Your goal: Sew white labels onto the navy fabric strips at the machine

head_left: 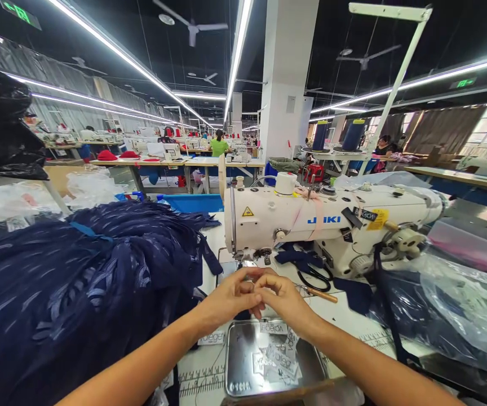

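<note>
Fingertips together, my left hand (229, 296) and my right hand (286, 296) meet just in front of the needle area of a white sewing machine (264, 211). Both are closed in a pinch; anything between the fingers is too small or hidden to make out. Below them sits a shiny metal tray (239, 358) with several white printed labels (280, 356) lying loosely in it. Another label (212, 338) lies left of the tray. To the right of my right hand are black-handled scissors (317, 280) and a tool with a wooden handle (323, 294).
A large heap of navy fabric pieces (91, 287) fills the left side, tied with a blue strip (89, 231). Navy fabric in clear plastic (433, 316) lies at the right. A measuring scale (203, 380) runs along the table's front. A person in green (218, 145) sits farther back.
</note>
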`<state>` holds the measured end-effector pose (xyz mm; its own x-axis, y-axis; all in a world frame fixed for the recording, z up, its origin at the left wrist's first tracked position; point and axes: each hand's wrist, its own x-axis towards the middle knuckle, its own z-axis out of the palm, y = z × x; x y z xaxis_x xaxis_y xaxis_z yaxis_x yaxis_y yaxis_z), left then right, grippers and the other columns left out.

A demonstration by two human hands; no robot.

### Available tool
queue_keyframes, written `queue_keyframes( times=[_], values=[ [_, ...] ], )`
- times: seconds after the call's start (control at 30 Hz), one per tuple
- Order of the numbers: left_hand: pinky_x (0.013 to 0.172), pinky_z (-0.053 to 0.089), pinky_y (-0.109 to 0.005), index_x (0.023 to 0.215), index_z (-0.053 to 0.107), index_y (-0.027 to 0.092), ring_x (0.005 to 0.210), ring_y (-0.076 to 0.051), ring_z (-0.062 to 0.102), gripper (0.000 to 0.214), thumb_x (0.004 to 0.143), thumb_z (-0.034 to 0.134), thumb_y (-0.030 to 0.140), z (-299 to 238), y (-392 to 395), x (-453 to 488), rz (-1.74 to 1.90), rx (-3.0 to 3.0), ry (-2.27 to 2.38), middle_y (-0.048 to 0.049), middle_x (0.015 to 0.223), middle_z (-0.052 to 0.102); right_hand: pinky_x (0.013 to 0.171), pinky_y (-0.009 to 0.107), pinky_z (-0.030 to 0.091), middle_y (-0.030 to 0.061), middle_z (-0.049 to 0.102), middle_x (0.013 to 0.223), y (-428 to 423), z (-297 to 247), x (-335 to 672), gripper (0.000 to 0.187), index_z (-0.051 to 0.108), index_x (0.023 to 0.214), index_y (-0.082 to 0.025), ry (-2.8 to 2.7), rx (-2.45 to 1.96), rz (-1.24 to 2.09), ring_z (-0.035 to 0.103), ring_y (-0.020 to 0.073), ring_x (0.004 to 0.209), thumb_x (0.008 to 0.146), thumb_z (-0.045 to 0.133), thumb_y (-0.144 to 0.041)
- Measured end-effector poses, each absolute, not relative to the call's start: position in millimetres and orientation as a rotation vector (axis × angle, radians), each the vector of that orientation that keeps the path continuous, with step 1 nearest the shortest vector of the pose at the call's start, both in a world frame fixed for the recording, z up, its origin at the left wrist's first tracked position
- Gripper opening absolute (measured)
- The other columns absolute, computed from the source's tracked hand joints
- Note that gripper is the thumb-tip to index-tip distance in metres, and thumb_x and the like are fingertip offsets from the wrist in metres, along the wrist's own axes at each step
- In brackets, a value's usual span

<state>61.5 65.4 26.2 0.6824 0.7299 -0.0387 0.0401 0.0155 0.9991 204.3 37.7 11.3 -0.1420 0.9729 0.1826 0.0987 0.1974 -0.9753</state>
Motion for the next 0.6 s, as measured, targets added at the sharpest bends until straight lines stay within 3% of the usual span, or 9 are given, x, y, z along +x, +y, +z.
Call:
queue_keyframes(
  times=[0.1,0.2,0.37,0.6],
  values=[
    [0.054,0.038,-0.023,0.098,0.054,0.016,0.049,-0.009,0.045,0.036,0.066,0.058,0.032,17.9,68.3,59.9,0.728,1.709,0.894,0.0062,0.053,0.045,0.084,0.031,0.033,0.0029,0.055,0.089,43.0,8.1,204.2,0.015,0.052,0.057,-0.018,-1.470,-1.102,0.998,0.049,0.0175,0.091,0.068,0.055,-0.028],
    [0.058,0.038,-0.023,0.084,0.062,0.018,0.057,-0.012,0.048,0.018,0.070,0.052,0.024,13.6,71.0,52.7,0.862,2.073,1.062,0.0026,0.058,0.051,0.077,0.030,0.035,0.0013,0.053,0.077,51.2,3.1,204.3,0.017,0.049,0.059,-0.018,-1.494,-1.107,0.998,0.049,0.0155,0.078,0.069,0.051,-0.032],
    [0.060,0.039,-0.023,0.073,0.065,0.019,0.060,-0.013,0.051,0.021,0.076,0.044,0.021,13.4,72.8,47.0,0.906,2.452,1.044,-0.0016,0.060,0.056,0.062,0.026,0.035,-0.0030,0.043,0.058,60.1,-4.9,199.5,0.019,0.042,0.059,-0.019,-1.604,-1.180,0.964,0.043,0.0130,0.062,0.073,0.042,-0.032],
    [0.057,0.036,-0.023,0.055,0.059,0.018,0.053,-0.011,0.048,0.019,0.069,0.046,0.015,12.4,95.2,44.1,0.790,2.416,1.237,0.0010,0.055,0.053,0.061,0.023,0.037,-0.0013,0.048,0.055,89.4,-17.0,197.2,0.032,0.041,0.051,-0.019,-1.803,-1.434,0.772,0.048,0.0117,0.057,0.081,0.030,-0.022]
  ],
)
